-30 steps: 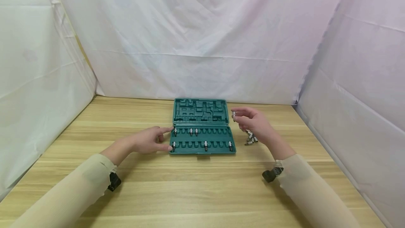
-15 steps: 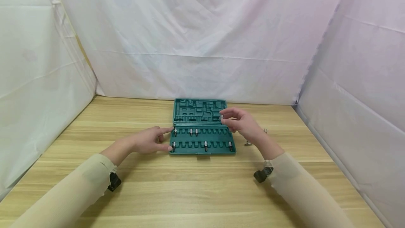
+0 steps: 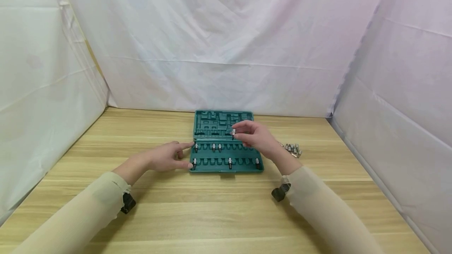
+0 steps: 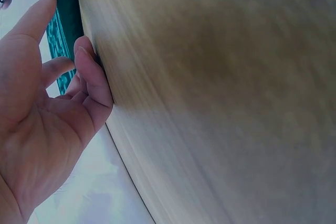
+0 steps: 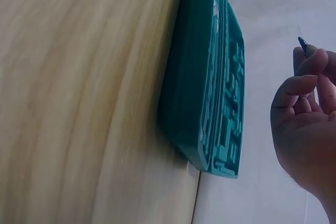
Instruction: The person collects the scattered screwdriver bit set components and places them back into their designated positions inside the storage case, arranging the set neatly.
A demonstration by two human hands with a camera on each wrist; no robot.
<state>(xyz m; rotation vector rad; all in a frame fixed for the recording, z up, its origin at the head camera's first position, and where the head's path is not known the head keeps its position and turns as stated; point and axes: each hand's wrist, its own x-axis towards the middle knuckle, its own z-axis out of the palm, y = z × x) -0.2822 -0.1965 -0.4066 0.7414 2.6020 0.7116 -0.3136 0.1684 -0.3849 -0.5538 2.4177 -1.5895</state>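
One silver bit socket [image 3: 233,131] with a dark tip, held above the open green tool case [image 3: 226,154], is pinched between thumb and fingertips of the right hand [image 3: 256,138]. It looks stiff, tough and probably light, but its smooth, rounded metal may slip or roll; the thicker silver end seems the surest hold. The left hand [image 3: 166,156], thumb and index finger straight, touches the case's left edge, gripping nothing.
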